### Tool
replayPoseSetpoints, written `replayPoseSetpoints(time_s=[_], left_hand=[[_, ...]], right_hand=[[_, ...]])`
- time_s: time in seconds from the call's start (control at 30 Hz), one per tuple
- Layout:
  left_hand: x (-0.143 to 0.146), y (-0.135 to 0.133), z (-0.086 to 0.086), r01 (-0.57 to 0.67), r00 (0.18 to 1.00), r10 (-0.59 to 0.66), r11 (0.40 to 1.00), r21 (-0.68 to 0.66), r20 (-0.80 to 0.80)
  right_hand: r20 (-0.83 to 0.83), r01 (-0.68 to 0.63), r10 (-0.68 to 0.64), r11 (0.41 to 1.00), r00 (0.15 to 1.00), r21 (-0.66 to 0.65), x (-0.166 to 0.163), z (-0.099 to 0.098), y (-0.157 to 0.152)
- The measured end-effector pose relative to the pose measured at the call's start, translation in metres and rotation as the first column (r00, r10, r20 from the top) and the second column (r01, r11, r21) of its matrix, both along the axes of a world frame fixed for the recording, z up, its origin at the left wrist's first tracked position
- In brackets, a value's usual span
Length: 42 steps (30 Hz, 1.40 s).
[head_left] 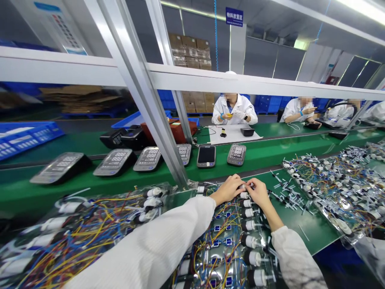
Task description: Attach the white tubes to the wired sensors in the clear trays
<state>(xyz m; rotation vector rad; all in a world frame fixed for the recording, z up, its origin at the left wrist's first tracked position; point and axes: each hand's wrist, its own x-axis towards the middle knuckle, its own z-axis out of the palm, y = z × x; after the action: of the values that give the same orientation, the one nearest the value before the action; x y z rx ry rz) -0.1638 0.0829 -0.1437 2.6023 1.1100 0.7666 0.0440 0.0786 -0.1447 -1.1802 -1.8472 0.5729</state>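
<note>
At green bench [319, 224], L hand [229, 188] & R hand [258, 192] pinch small white plastic cylinder [243, 186], far end of clear plastic tray [218, 253]; nearer black-and-white cyls. [255, 257] apparently tubed, loose white plastic tubes [291, 197] left over.

stacked cardboard boxes [190, 50], blue sign [234, 17], blue plastic crate [33, 140]

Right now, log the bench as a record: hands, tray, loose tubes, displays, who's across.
left hand: fingertips at far end of the tray's right column; grip unclear
right hand: fingertips close to the left hand's, same spot; grip unclear
clear plastic tray: black-and-white cylinders along its right side
loose tubes: white, scattered right of the right hand
displays: six in a row; one dark screen, others showing digits
across: person in white, holding something yellow
</note>
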Motion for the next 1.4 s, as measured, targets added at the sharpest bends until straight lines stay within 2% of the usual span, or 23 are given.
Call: replayPoseSetpoints(time_s=[0.53,0.8,1.13,1.27,1.33,1.4], left_hand=[[-0.001,0.003,-0.004,0.034,0.999,-0.034,0.999,-0.017,0.011],[0.0,0.002,-0.004,0.011,0.999,-0.01,1.0,-0.02,0.048],[-0.001,0.003,-0.005,0.027,1.0,-0.027,0.999,-0.023,0.016],[0.002,0.002,0.006,0.045,0.999,-0.045,0.999,-0.022,0.005],[0.007,0.002,0.02,0.051,0.999,-0.051,0.999,-0.007,0.008],[0.013,0.001,0.041,0.017,0.999,-0.018,1.0,0.015,0.037]], right_hand=[[0.026,-0.026,0.029,0.993,0.999,-0.113,0.002,0.002,0.008],[-0.056,-0.014,0.01,0.997,0.998,-0.076,0.004,-0.006,0.003],[-0.02,-0.055,0.053,0.992,0.998,-0.116,0.004,-0.007,0.009],[-0.036,-0.019,0.016,0.996,0.999,-0.089,0.007,-0.012,0.008],[-0.044,0.0,-0.003,0.998,0.999,-0.063,0.01,-0.012,0.008],[-0.056,0.003,-0.005,1.0,0.998,-0.028,0.013,-0.009,0.008]])
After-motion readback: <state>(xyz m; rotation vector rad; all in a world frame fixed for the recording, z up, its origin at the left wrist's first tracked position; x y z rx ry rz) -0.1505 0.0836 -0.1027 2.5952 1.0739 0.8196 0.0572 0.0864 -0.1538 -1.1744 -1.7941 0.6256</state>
